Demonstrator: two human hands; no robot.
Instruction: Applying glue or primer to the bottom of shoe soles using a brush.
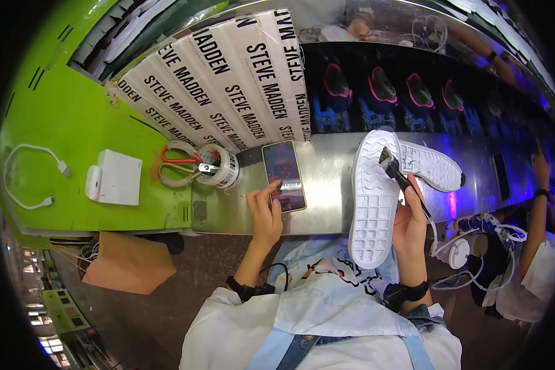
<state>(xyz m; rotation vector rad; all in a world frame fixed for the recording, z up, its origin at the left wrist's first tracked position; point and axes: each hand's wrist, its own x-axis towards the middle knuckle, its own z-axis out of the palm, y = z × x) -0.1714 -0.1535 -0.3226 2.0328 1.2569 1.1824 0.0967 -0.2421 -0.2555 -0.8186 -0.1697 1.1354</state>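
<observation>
My left hand (266,213) rests its fingertips on the lower left part of a phone (283,176) with a lit screen; the phone lies on the metal bench, and the fingers are apart. In my right hand (412,225) is a thin black-handled brush (402,179), its bristles touching the upper part of a white shoe sole (374,209). That sole stands tread side up toward me, and the same hand supports its right edge, though the exact grip is partly hidden. Behind it lies a second white sole (428,163) with a dark edge at its right end.
A printed carton (228,86) stands behind the phone. Scissors (182,161) and tape rolls (219,169) sit left of it. A white box (119,177) and a cable (28,148) lie on the green surface. Dark pink-rimmed shoe pieces (382,86) line the back. Another person's arm (539,203) is at right.
</observation>
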